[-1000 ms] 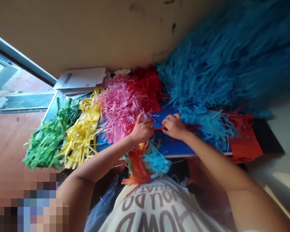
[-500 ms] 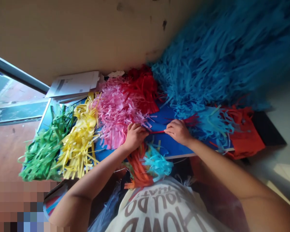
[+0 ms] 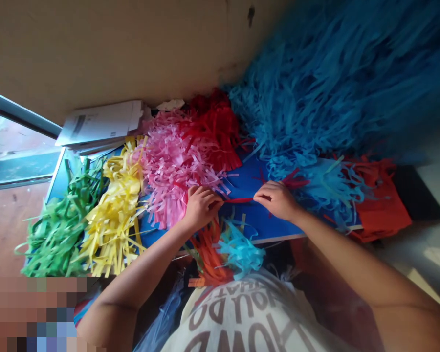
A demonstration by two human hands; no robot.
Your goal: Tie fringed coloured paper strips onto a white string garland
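Between my two hands a narrow red paper strip (image 3: 239,200) is stretched, level above the blue tabletop (image 3: 242,181). My left hand (image 3: 202,208) pinches its left end with fingers closed, beside the pink paper fringe (image 3: 172,171). My right hand (image 3: 276,199) pinches the other end, and loose red fringe ends (image 3: 295,180) stick out behind its knuckles. Below my left hand, an orange fringe bundle (image 3: 212,259) and a light blue fringe bundle (image 3: 242,249) hang over the table's front edge. My fingertips partly hide the strip's ends.
Green (image 3: 64,220) and yellow fringe bundles (image 3: 113,220) lie at the left. Dark red fringe (image 3: 218,129) is behind the pink. A big blue fringe heap (image 3: 315,107) rises at the right, with orange-red paper (image 3: 383,210) near it. Stacked papers (image 3: 102,122) sit against the wall.
My hands have drawn slightly apart, with a little more of the red strip showing between them. The whole view has shifted slightly.
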